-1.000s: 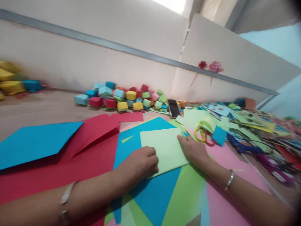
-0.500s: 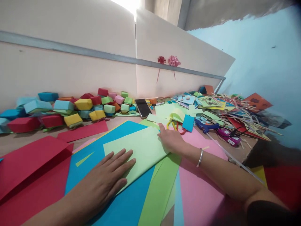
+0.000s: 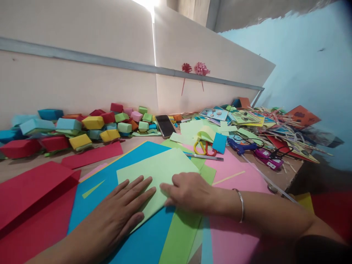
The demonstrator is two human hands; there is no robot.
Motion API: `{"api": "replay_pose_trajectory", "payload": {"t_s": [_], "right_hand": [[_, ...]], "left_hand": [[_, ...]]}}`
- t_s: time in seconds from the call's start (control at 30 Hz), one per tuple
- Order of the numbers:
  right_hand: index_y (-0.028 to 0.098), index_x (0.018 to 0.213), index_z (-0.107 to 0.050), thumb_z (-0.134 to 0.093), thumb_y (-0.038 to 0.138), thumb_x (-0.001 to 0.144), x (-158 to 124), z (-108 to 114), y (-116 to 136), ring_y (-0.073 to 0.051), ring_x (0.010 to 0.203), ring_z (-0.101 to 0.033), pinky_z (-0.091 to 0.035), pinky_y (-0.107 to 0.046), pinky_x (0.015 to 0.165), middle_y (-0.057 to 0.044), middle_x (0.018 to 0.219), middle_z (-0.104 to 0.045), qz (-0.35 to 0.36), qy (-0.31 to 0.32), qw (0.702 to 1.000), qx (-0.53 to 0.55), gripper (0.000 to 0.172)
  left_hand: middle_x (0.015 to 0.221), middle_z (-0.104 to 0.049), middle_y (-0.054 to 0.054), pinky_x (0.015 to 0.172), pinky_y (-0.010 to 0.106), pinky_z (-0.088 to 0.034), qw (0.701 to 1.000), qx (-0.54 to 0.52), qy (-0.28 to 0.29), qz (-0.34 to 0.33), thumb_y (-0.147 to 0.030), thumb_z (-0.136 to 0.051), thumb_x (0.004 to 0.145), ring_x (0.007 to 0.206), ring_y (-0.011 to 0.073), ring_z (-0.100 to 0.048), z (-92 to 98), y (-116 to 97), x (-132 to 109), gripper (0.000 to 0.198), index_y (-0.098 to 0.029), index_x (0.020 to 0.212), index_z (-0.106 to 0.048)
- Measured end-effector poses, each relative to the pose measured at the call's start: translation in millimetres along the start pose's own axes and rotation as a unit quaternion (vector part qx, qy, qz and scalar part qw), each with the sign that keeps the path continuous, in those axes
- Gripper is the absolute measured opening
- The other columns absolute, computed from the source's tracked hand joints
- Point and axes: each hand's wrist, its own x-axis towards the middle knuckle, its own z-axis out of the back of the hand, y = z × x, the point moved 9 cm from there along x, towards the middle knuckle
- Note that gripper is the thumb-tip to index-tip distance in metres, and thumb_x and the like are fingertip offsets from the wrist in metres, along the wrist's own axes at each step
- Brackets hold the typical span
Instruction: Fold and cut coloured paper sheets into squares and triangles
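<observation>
A pale green sheet of paper [image 3: 162, 165], which looks folded, lies slantwise on a blue sheet [image 3: 103, 200]. My left hand [image 3: 123, 209] rests flat on its left part with the fingers spread. On the paper's near edge is my right hand [image 3: 187, 192], most fingers curled in and the index fingertip pressing down. The thumb sits close to that edge, partly hidden. Behind the right hand a slim metallic cutter [image 3: 205, 157] lies near scissors with yellow and red handles [image 3: 204, 146]. Bright green paper [image 3: 180, 234] shows under the right wrist.
Folded paper boxes [image 3: 96, 123] in several colours line the back left. A phone [image 3: 165, 126] lies at the back middle. To the right are a blue glue gun [image 3: 243, 146], a purple power strip [image 3: 268, 159] and piled crafts. Red sheets [image 3: 35, 198] cover the left; pink paper [image 3: 233, 227] lies right.
My right hand has moved from the paper's far right corner toward me and left along its near edge, uncovering the cutter. The left hand stays flat on the paper.
</observation>
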Motion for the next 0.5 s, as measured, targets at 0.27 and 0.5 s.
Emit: {"api": "replay_pose_trajectory", "payload": {"t_s": [0.27,0.5], "right_hand": [[0.002,0.146,-0.041,-0.052,0.075,0.084,-11,-13,14,-0.027,0.068,-0.068,-0.043,-0.031,0.052,-0.016,0.078,-0.071,-0.050,0.106,0.993,0.030,0.096],[0.007,0.136,-0.055,-0.046,0.060,0.096,-26,14,-44,-0.029,0.076,-0.072,-0.049,-0.031,0.058,-0.016,0.081,-0.074,-0.175,0.137,0.975,-0.008,0.067]], "left_hand": [[0.157,-0.038,-0.001,0.106,0.049,-0.047,0.999,0.006,0.040,-0.002,-0.051,-0.050,0.095,0.137,0.0310,-0.049,-6.4,0,2,0.050,-0.048,0.144,-0.041],[0.157,-0.037,-0.004,0.109,0.050,-0.045,0.999,-0.024,0.042,0.007,-0.048,-0.048,0.096,0.138,0.0314,-0.048,-8.1,2,2,0.049,-0.049,0.145,-0.041]]}}
